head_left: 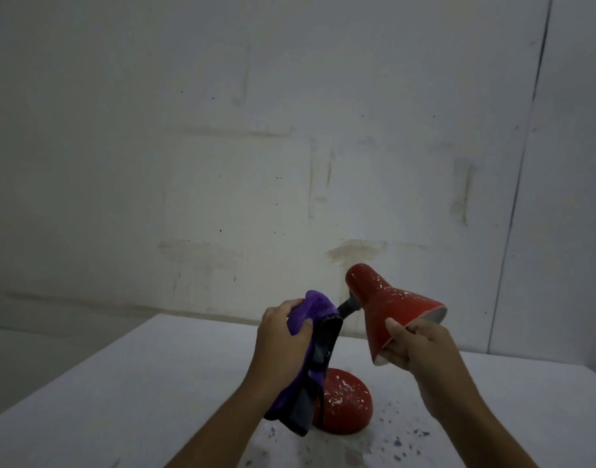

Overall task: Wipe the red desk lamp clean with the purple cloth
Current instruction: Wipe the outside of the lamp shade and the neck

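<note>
A red desk lamp stands on the white table, its domed base (345, 405) speckled with white flecks. Its red shade (386, 309) tilts to the right and also carries white specks. My right hand (414, 346) grips the shade's lower rim. My left hand (281, 332) is closed on the purple cloth (312, 307), which is wrapped around the lamp's black neck (347, 305) and hangs down over it to the base. Most of the neck is hidden by the cloth.
The white table (155, 383) runs forward from a grey, stained wall (290, 146). Dark and white flecks (398, 440) lie scattered on the tabletop to the right of the lamp base. The table's left edge drops off diagonally.
</note>
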